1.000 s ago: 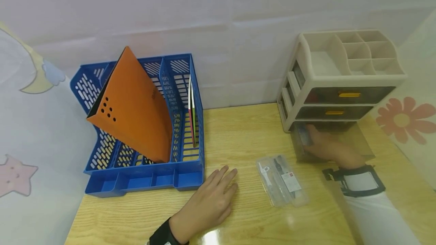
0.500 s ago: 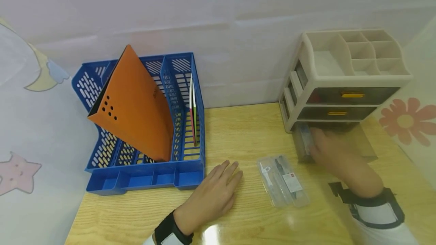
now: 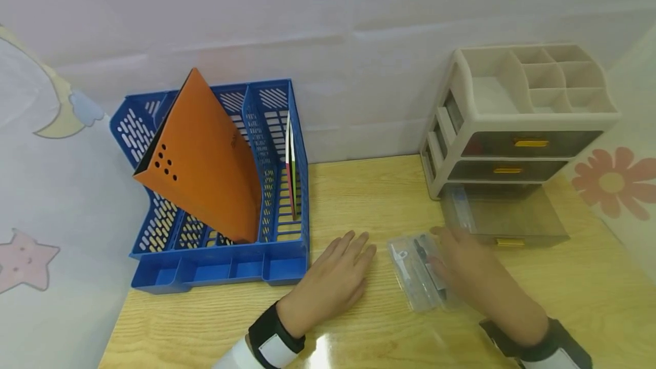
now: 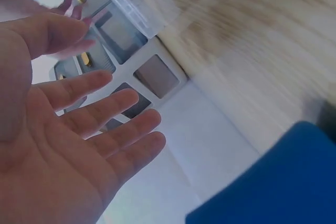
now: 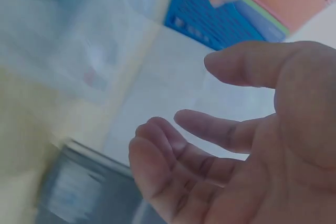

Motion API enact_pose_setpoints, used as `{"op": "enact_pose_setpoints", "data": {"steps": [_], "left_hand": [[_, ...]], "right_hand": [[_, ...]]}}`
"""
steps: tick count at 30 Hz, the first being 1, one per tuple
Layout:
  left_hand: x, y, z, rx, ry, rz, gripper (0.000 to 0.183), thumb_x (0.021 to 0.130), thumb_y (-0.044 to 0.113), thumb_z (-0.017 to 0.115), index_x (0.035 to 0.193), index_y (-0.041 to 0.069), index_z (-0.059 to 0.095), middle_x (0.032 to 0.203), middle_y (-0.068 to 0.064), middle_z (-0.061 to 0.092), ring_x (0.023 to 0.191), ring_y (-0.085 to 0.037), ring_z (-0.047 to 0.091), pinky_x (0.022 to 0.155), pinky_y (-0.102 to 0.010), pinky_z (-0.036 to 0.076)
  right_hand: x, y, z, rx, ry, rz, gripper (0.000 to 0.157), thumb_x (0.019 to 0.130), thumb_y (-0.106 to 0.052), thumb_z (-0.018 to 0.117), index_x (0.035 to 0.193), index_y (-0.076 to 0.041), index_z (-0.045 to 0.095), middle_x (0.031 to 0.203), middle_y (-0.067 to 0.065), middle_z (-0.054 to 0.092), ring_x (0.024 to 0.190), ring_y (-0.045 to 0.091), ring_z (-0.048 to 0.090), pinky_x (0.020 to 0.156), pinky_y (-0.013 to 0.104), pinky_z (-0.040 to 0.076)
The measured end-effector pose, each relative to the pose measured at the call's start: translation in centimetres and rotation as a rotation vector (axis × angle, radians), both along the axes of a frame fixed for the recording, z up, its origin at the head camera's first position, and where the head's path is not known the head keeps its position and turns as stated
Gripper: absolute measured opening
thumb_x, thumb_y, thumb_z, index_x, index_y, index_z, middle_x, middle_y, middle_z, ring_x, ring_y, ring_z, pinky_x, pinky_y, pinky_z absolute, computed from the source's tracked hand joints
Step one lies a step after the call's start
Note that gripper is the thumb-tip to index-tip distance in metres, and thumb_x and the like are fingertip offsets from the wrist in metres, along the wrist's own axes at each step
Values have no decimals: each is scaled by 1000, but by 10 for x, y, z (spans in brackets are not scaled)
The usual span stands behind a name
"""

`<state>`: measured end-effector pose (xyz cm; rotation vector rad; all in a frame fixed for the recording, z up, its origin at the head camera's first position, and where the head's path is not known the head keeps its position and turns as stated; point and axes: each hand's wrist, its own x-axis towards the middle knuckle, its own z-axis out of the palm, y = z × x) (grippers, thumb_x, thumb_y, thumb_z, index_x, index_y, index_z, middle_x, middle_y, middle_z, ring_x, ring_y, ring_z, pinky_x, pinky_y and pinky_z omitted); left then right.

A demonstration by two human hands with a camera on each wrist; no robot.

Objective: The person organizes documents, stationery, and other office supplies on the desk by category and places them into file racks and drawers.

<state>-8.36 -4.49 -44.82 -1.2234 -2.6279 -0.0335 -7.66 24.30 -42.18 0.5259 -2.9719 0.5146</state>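
A flat clear plastic case (image 3: 410, 278) lies on the table, holding a slim dark tool, a white piece and a white label. My right hand (image 3: 474, 269), blurred, is over the case's right edge; in the right wrist view its fingers (image 5: 215, 135) are loosely bent with nothing between them. The lowest drawer (image 3: 533, 218) of the beige cabinet is pulled out, and a long translucent bluish item (image 3: 463, 209) lies along its left side. To the left of the case my left hand (image 3: 333, 275) rests palm down near the table, fingers relaxed, holding nothing.
The beige cabinet (image 3: 543, 122) has two shut upper drawers and a compartmented top. At left stands a blue file organizer (image 3: 220, 269) with an orange folder (image 3: 210, 169) leaning in it and thin booklets (image 3: 290, 169). A white curtain-like backdrop (image 3: 359, 73) closes the rear.
My right hand has come out of the open drawer and moved left and toward me to the clear case, leaving the bluish item in the drawer. The left hand has shifted slightly right.
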Motion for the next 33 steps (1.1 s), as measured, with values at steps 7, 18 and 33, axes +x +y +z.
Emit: {"op": "enact_pose_setpoints", "data": {"steps": [7,18,33], "left_hand": [[-4,6,1,-5,26,6,58,94,34,70,144,7,56,151,-17,53,137,-36,55,113,-45,48],[-11,17,6,-6,-44,24,58,96,35,70,144,6,56,153,-18,53,139,-37,53,114,-46,48],[-12,23,-5,-16,-105,26,55,98,32,66,145,6,56,151,-17,54,136,-37,56,113,-46,49]], "right_hand": [[12,-16,-16,110,-75,-15,73,85,-42,83,129,11,59,96,18,65,76,23,63,58,37,57],[21,-37,-22,107,-245,-97,71,82,-45,83,118,10,57,93,15,57,72,21,54,51,32,49],[26,-53,-28,116,-136,-41,54,72,-25,86,107,6,59,91,13,56,74,22,53,53,32,50]]}}
